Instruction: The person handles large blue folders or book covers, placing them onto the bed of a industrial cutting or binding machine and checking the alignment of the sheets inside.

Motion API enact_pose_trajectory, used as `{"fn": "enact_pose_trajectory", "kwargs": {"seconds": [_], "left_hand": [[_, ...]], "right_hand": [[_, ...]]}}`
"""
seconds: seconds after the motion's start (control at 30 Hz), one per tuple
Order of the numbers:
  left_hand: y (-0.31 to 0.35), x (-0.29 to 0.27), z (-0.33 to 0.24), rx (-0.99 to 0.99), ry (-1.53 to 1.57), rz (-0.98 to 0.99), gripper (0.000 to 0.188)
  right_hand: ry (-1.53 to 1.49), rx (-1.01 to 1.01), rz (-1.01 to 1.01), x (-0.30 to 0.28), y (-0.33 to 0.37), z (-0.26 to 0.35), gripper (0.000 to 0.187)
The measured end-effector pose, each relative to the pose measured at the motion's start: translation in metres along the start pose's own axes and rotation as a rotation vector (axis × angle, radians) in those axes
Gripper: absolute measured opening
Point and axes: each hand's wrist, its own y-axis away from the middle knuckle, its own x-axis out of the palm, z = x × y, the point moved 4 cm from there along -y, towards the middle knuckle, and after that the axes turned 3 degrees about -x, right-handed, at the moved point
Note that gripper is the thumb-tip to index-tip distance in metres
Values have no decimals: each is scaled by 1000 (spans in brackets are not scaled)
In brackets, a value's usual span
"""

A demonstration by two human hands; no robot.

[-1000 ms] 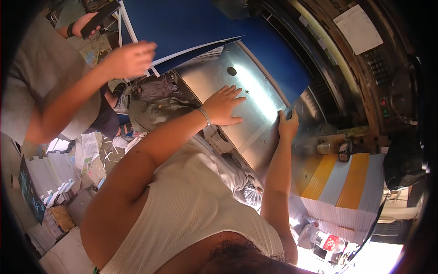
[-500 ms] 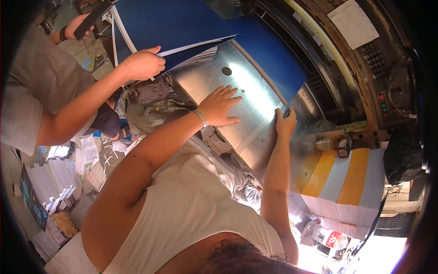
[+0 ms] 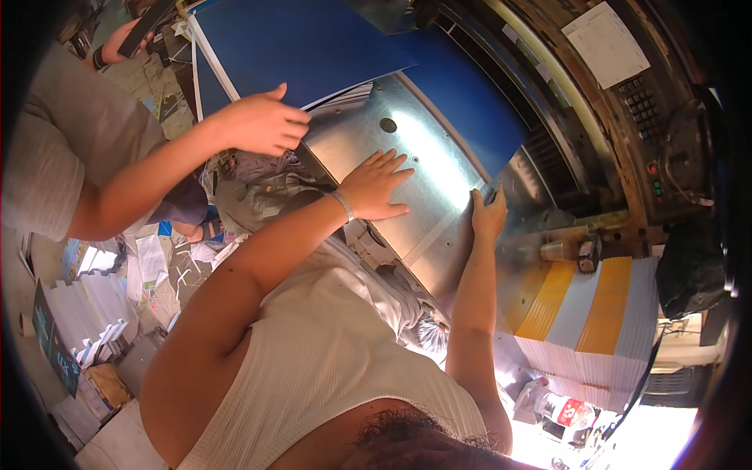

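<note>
My left hand [image 3: 376,186] lies flat with fingers spread on a shiny metal table [image 3: 423,227], holding nothing. My right hand [image 3: 489,218] is closed at the near corner of a dark blue sheet or stack [image 3: 486,117]. Between its thumb and fingers is a small grey-blue thing I cannot make out. Farther left, another large blue sheet or stack [image 3: 290,47] with white edges overlaps the table. Beside it is a co-worker's hand [image 3: 266,124], its fingers apart from the sheet. The co-worker's other hand [image 3: 124,43] holds a dark flat bar [image 3: 149,30].
To the right, stacks with yellow and white bands [image 3: 576,305] stand by the machine. A keypad [image 3: 642,106] and a taped paper [image 3: 605,45] are on the machine's front. A plastic bottle [image 3: 572,413] lies below. Paper scraps [image 3: 153,262] and stacked booklets [image 3: 90,309] are at left.
The co-worker's near hand has let go of the blue sheet's edge and moved slightly right, fingers loosened. The lifted edge has dropped flatter. My own hands have hardly moved.
</note>
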Motion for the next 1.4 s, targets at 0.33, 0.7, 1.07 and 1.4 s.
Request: {"fn": "enact_pose_trajectory", "kwargs": {"seconds": [0.33,0.7,1.07,1.4], "left_hand": [[2,2,1,-22,11,34,84],[3,-1,-4,-8,9,56,83],[2,0,-1,-12,2,22,82],[-3,-2,-2,-21,-33,54,80]], "right_hand": [[-18,10,13,2,1,-3,84],[-8,-24,-40,1,3,-9,84],[-25,-20,-25,2,1,-4,85],[-117,145,64,-6,-29,10,99]]}}
